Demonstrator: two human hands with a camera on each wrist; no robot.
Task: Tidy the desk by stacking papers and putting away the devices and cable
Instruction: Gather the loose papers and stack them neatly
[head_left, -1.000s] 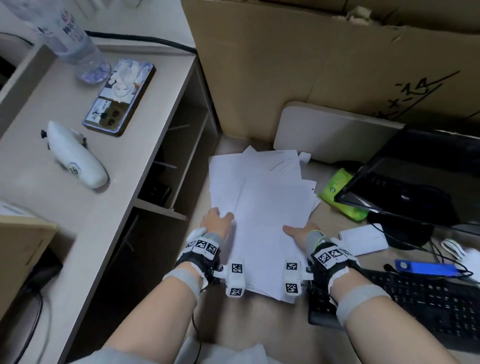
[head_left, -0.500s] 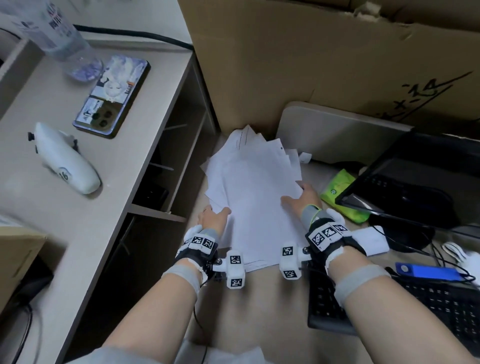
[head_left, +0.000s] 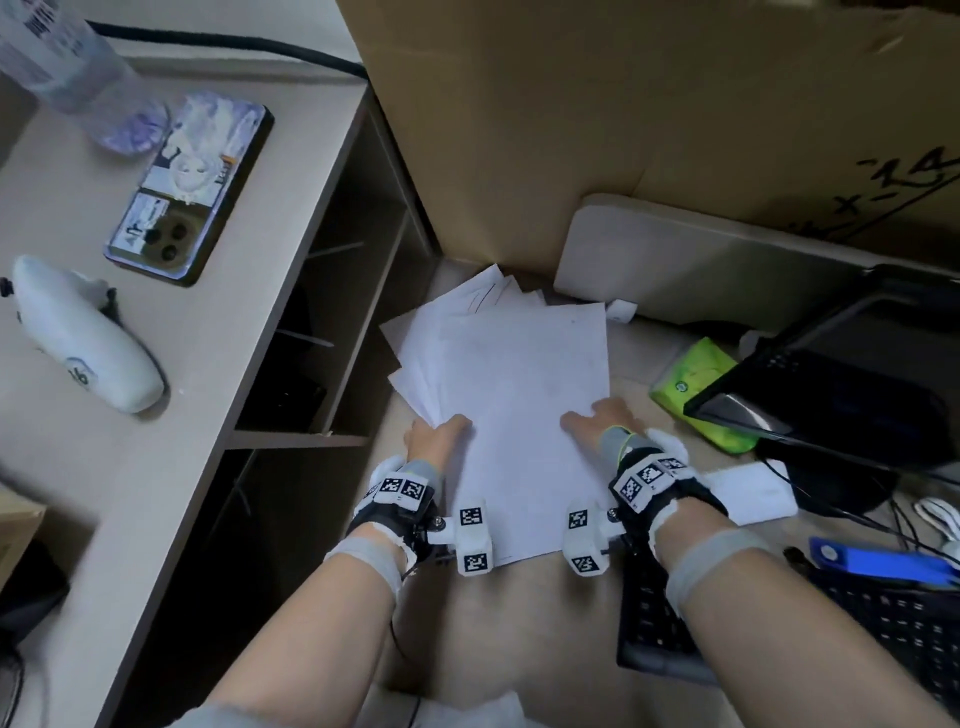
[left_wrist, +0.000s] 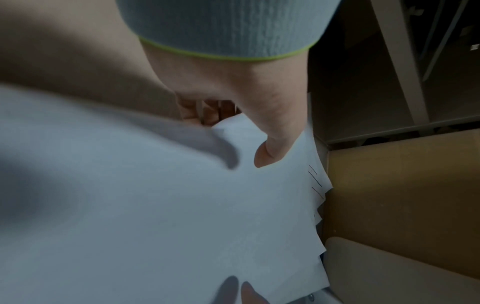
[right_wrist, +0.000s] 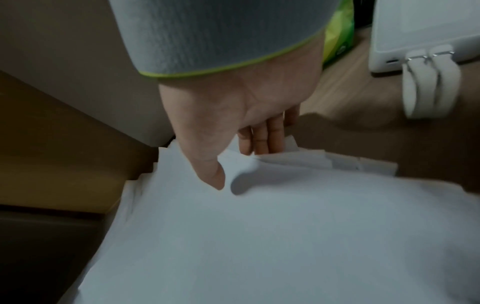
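A loose pile of white papers lies on the desk in front of me, its far corners fanned out to the left. My left hand grips the pile's left edge, with the thumb on top of the papers and the fingers underneath. My right hand holds the right edge, thumb on the top sheet and fingers against the stepped sheet edges. A white power bank lies just right of my right wrist. A phone and a white handheld device rest on the side shelf at left.
A big cardboard box stands right behind the papers. At right are a green tissue pack, a black monitor, a black keyboard, a blue device and a white cable. A plastic bottle stands on the shelf.
The spread sheets have been drawn together into a narrower pile. Both hands slid along the pile's sides and now hold it at mid-height.
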